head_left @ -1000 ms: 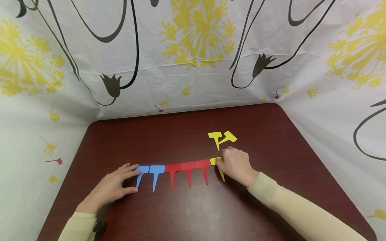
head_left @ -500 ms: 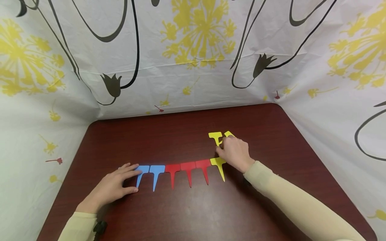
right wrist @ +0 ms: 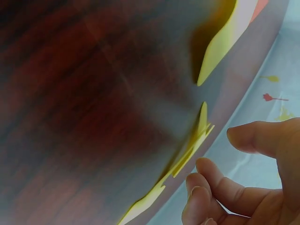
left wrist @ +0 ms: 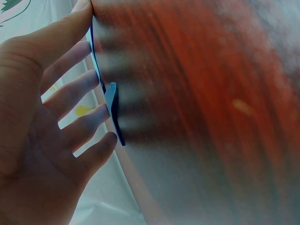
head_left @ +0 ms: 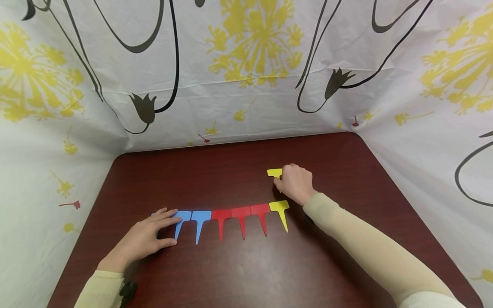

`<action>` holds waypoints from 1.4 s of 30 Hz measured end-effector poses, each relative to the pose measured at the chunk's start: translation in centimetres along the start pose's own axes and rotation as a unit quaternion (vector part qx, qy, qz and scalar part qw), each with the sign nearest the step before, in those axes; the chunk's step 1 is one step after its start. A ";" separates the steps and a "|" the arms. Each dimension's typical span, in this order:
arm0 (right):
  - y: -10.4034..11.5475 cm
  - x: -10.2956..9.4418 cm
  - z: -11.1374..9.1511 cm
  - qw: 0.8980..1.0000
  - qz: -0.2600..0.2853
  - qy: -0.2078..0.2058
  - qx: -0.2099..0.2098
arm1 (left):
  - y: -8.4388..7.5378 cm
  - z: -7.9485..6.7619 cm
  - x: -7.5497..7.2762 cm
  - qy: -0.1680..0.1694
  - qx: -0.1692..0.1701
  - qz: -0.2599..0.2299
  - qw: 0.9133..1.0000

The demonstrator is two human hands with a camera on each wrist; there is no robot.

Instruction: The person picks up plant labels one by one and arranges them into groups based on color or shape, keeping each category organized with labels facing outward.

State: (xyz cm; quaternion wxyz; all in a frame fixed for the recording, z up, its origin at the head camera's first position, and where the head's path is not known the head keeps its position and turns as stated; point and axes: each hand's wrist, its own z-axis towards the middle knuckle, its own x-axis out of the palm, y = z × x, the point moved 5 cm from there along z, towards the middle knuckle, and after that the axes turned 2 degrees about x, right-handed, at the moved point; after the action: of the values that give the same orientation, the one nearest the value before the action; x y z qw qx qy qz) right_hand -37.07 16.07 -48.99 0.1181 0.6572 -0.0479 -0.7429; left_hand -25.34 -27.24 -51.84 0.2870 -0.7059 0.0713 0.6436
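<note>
T-shaped plastic plant labels lie in a row on the table: blue labels (head_left: 200,217) at the left, then three red labels (head_left: 240,211), then a yellow label (head_left: 279,206). My left hand (head_left: 140,239) rests over the left end, its spread fingers touching a blue label (left wrist: 111,98) in the left wrist view. Behind the row, my right hand (head_left: 295,184) reaches over more yellow labels (head_left: 274,173), partly hiding them. In the right wrist view, thumb and index finger stand apart beside overlapping yellow labels (right wrist: 187,157), with nothing pinched between them.
The dark red-brown table (head_left: 215,273) has rounded far corners. A white sheet (head_left: 215,111) with yellow and dark flower prints hangs around its back and sides. A small black object (head_left: 128,290) is at the left wrist.
My right hand has left the yellow label at the row's right end and moved away from me, over the loose yellow labels behind. My left hand has stayed in place.
</note>
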 end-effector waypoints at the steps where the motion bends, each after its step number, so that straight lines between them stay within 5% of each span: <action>1: 0.0 0.2 0.2 1.000 0.000 0.005 0.004 | 0.0 0.0 0.0 0.001 0.000 0.000 1.000; 12: 0.0 1.6 1.4 0.999 -0.001 0.041 0.035 | -0.2 0.0 0.1 0.004 0.001 -0.002 1.000; 42: 1.2 1.2 1.7 1.000 0.002 0.009 0.023 | 0.0 0.1 0.1 0.007 -0.002 -0.003 1.000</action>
State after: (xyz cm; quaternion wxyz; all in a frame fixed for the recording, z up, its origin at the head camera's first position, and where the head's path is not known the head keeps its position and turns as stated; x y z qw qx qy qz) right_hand -38.75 14.49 -49.62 0.1048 0.6660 -0.0648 -0.7357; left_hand -25.41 -27.18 -52.00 0.2870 -0.7114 0.0695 0.6377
